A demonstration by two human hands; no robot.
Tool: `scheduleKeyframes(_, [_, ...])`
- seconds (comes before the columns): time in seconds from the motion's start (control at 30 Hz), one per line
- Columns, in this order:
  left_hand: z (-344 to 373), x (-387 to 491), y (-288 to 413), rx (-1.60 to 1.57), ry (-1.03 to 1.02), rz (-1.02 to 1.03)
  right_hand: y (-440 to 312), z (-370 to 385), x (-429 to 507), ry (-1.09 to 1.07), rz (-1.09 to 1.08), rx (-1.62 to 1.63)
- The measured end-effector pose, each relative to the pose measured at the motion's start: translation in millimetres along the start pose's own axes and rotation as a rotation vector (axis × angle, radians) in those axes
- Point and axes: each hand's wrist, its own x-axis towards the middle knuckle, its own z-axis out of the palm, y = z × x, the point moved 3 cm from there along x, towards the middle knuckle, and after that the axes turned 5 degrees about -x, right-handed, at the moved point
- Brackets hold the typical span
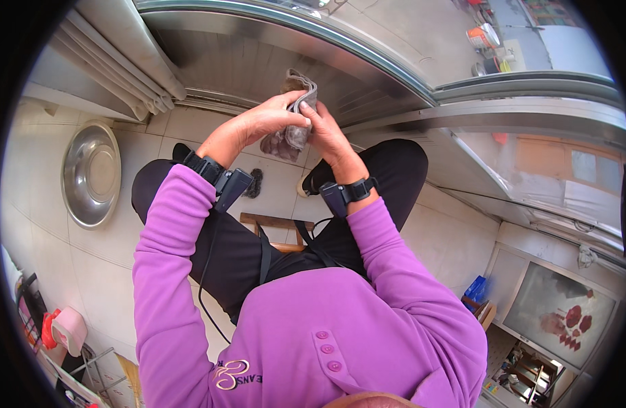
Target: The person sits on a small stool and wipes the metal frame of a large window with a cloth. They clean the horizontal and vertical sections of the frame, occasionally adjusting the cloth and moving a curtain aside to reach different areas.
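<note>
A greyish, folded cloth [298, 135] is held between both hands, in front of the metal lower panel [211, 56] of a window or door frame. My left hand [272, 115] grips its left side, the thumb lying across the folds. On its right side, my right hand [326, 127] has its thumb pressed against the upper folds. The cloth's lower end hangs down above the tiled floor between my knees. Some fingers of each hand are hidden behind the fabric. Each wrist bears a black strapped device.
A steel basin [94, 173] stands on the floor at left. Beige curtains [114, 61] hang at upper left. A dark fuzzy item [253, 183] lies between my feet, near a wooden stool [277, 221] beneath me. A pink container [69, 329] is at lower left.
</note>
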Motion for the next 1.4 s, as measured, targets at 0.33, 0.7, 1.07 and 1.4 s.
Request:
scheduleKeyframes(0.33, [-56.4,-55.2,35.5,0.235,0.443,0.057,-17.0,-11.3,-15.0,0.477,-0.272,0.321])
scheduleKeyframes(0.7, [-95.8,-85.3,44.9,0.142,0.661,0.167,14.0,-76.7,55.4,0.426,-0.072,0.574])
scheduleKeyframes(1.07, [-89.3,-80.6,44.8,0.171,0.658,0.207,-18.7,-68.2,17.0,0.921,-0.587,0.377])
scheduleKeyframes(1.4, [-87.2,-83.0,43.6,0.267,0.683,0.275,-19.3,-72.9,39.0,1.043,-0.669,0.356])
